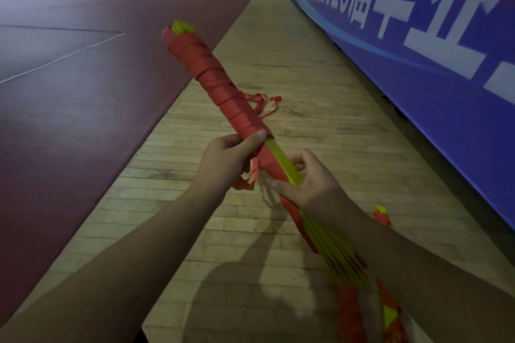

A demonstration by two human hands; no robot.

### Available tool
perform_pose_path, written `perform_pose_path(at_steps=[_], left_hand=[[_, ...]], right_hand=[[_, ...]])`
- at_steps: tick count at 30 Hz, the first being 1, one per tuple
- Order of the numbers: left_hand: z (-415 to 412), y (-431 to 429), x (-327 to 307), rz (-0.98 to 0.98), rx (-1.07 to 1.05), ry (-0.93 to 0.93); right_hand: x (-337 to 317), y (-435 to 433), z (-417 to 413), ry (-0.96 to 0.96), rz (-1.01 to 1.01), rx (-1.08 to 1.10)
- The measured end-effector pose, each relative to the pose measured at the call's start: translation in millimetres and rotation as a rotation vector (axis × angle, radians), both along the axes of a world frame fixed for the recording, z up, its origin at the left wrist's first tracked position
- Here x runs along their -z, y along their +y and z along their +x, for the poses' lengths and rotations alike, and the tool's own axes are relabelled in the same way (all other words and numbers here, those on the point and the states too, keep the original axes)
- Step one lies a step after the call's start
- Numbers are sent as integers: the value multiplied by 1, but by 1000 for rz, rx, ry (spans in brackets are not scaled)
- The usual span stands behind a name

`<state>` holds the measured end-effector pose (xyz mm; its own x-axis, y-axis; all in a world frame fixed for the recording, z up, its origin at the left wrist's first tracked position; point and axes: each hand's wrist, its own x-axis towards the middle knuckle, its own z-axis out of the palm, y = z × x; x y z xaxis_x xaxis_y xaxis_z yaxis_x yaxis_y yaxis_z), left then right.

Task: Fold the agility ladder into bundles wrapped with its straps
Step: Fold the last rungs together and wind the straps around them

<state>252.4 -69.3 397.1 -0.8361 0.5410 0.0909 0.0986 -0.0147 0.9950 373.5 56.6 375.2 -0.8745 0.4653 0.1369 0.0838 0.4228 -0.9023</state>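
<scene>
Above wooden floor (320, 78): our left hand (231, 160) grips strap-wrapped ladder bundle (220, 83); our right hand (306, 179) curls round yellow rungs (284, 163) lower down.

A blue banner (418, 64) lines the wooden floor (292, 69) beside a maroon court (111, 97).

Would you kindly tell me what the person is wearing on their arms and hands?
Nothing that shows: the left hand and right hand are bare, with no gloves, rings or wristbands in view. The left forearm and right forearm are bare as well; no sleeve, watch or marking shows in this dim light.
</scene>
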Motion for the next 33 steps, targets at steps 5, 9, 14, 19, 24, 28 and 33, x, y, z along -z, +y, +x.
perform_pose_path(at_steps=[5,9,14,19,24,28,33], left_hand=[[-9,-2,1,122,46,-111],[-16,-7,-4,197,233,-112],[-21,-13,-10,172,418,-77],[-14,-9,-11,-257,287,176],[10,6,-4,-216,78,166],[11,6,4,-98,-84,17],[-12,-9,-6,55,161,11]], right_hand=[[-4,7,-2,-110,-76,-35],[-12,17,2,-231,-188,-225],[-7,15,5,-91,-205,-208],[-3,10,-5,-15,2,131],[-1,-4,-6,-77,407,282],[23,-18,-2,168,534,70],[6,-8,-6,101,136,20]])
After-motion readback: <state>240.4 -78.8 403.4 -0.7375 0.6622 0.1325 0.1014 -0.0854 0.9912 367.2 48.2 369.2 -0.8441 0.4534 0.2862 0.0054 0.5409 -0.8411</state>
